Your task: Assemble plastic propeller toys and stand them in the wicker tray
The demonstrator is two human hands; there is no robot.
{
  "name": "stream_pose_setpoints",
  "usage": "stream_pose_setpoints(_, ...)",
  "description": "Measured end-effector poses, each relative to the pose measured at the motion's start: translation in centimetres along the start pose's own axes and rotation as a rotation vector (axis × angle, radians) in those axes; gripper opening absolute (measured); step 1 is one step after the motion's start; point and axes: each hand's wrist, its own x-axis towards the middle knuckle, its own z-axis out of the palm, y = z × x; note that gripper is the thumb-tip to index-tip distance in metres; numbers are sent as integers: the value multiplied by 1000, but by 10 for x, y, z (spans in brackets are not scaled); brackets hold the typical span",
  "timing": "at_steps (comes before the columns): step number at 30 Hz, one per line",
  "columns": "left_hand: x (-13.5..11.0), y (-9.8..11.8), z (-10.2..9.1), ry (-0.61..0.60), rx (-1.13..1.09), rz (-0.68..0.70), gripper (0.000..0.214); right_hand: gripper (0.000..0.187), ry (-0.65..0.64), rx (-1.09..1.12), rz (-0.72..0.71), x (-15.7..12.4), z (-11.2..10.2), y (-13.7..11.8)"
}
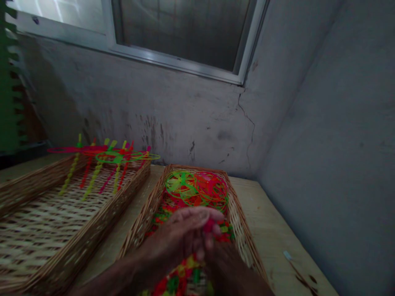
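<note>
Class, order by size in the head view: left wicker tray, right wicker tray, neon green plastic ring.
Left brown wicker tray looks largest; right brown wicker tray next, though nearness to the camera makes this unsure; neon green plastic ring smallest.

Moulded from glossy neon plastic: propeller toys (182,185). Woven from rough, matt wicker: trays (137,230). Cut from pale, smooth wood: tabletop (262,218). Coated in scuffed, matt plaster: wall (173,123).

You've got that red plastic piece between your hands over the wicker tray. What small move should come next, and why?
Probably raise the red plastic piece slightly with your left hand and right hand. It sits just above the wicker tray, and lifting it should keep it from catching on the neon plastic rings and sticks heaped there.
</note>
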Motion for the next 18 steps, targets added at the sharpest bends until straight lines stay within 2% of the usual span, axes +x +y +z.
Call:
stream_pose_setpoints(2, 17, 1, -24, 160, -71, 111, 18, 52, -48, -28, 37, 5, 6, -3)
stream_pose_setpoints(4, 24, 1, -40, 255, -116, 147, 20, 54, -93, -63, 60, 8, 9, -4)
stream_pose_setpoints(8, 21, 2, -53, 329, -148, 134, 21, 34, -74, -136, 69, 12, 7, 1)
stream_pose_setpoints(11, 17, 10, -59, 381, -129, 155, 21, 29, 16, -150, 69, 9, 0, 10)
stream_pose_setpoints(15, 14, 23, -69, 420, -101, 228, 20, 19, 232, -108, -22, -4, -12, 26)
stream_pose_setpoints(18, 13, 24, -71, 448, -91, 240, 17, 16, 286, -90, 13, -10, -19, 34)
